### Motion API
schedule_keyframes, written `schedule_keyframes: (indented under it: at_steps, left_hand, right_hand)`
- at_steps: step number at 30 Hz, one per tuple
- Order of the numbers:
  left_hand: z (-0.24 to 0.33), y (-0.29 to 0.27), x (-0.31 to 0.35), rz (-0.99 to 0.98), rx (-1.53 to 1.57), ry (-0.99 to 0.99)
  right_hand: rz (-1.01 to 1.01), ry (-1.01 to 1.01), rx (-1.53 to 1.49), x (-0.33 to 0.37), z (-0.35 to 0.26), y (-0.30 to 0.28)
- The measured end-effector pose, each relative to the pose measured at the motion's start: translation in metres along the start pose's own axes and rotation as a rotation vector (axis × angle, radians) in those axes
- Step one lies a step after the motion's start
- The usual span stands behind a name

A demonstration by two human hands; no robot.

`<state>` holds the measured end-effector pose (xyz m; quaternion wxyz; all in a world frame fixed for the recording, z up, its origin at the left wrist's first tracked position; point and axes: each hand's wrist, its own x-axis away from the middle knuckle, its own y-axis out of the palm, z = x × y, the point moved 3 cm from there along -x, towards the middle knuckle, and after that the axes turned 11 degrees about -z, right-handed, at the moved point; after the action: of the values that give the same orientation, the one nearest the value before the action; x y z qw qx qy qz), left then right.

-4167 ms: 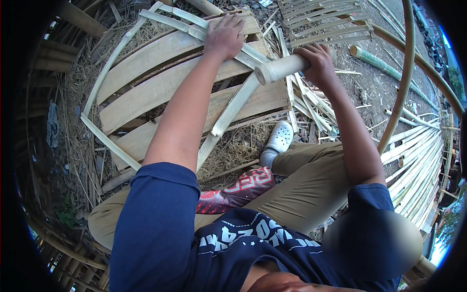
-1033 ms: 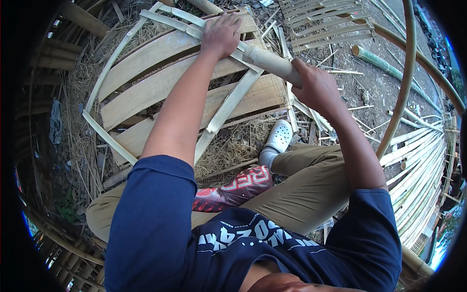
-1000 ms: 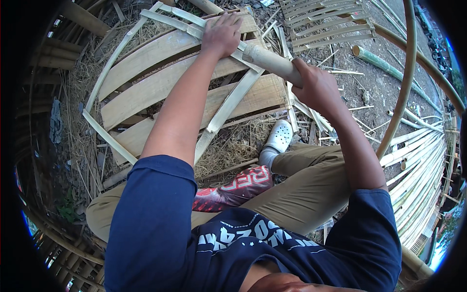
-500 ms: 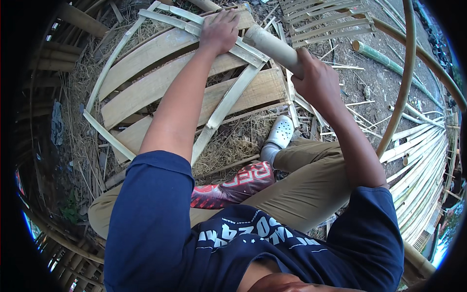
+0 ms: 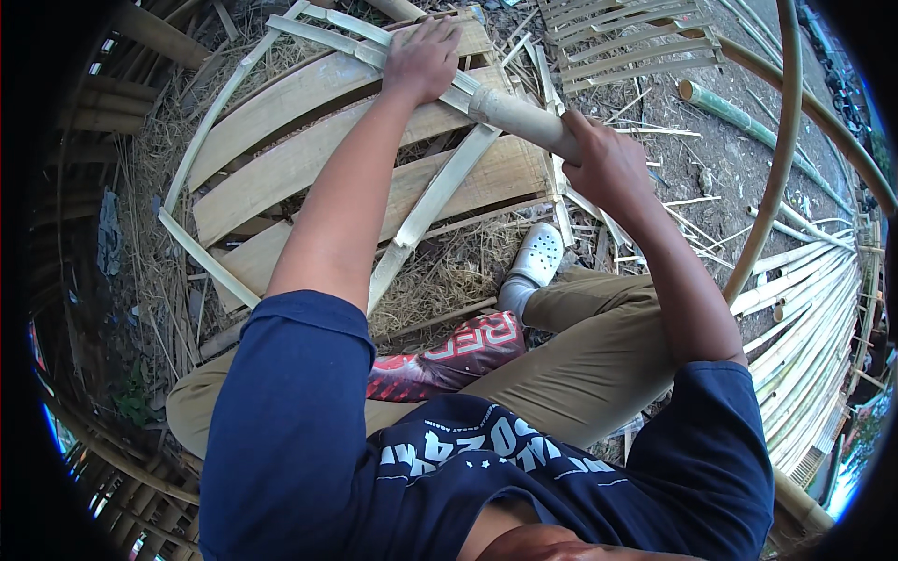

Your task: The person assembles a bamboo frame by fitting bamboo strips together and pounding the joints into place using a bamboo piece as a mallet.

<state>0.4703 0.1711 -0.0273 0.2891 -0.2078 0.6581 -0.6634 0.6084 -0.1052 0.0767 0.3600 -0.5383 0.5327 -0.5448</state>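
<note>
A frame of folded, pale split-bamboo strips (image 5: 194, 154) lies over a low platform of wooden planks (image 5: 281, 168). Flat on the frame's far strip, with fingers stretched out, rests my left hand (image 5: 423, 61). My right hand (image 5: 608, 161) is wrapped round the near end of a short, thick bamboo piece (image 5: 524, 122). The far end of that piece lies on the strip's corner, to the right of my left hand. One strip (image 5: 435, 192) slants from this corner down toward my lap.
A slatted bamboo panel (image 5: 627, 42) lies at the far right, beside a green bamboo pole (image 5: 748, 122). Curved poles (image 5: 772, 159) rise on the right, near a stack of long bamboo poles (image 5: 804, 327). Straw and splinters litter the ground around my shoe (image 5: 538, 254).
The thick bamboo piece in my right hand has shifted slightly down, its far end now over the strip's corner. My left hand has stayed in place.
</note>
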Motion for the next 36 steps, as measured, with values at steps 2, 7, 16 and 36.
schedule_keyframes:
  at_steps: [2, 7, 16, 36]
  left_hand:
    - [0.000, 0.003, 0.001, 0.004, -0.001, 0.010]
    - [0.001, -0.002, -0.007, 0.063, -0.020, 0.047]
    - [0.003, 0.003, -0.001, -0.001, -0.001, 0.003]
    - [0.006, -0.004, 0.002, -0.029, 0.031, 0.009]
  right_hand:
    - [0.300, -0.059, -0.138, 0.007, -0.006, -0.010]
    - [0.053, 0.020, 0.058, 0.006, -0.003, 0.022]
    - [0.051, 0.055, -0.041, 0.004, 0.004, 0.007]
    - [0.173, 0.114, -0.101, 0.014, -0.006, 0.012]
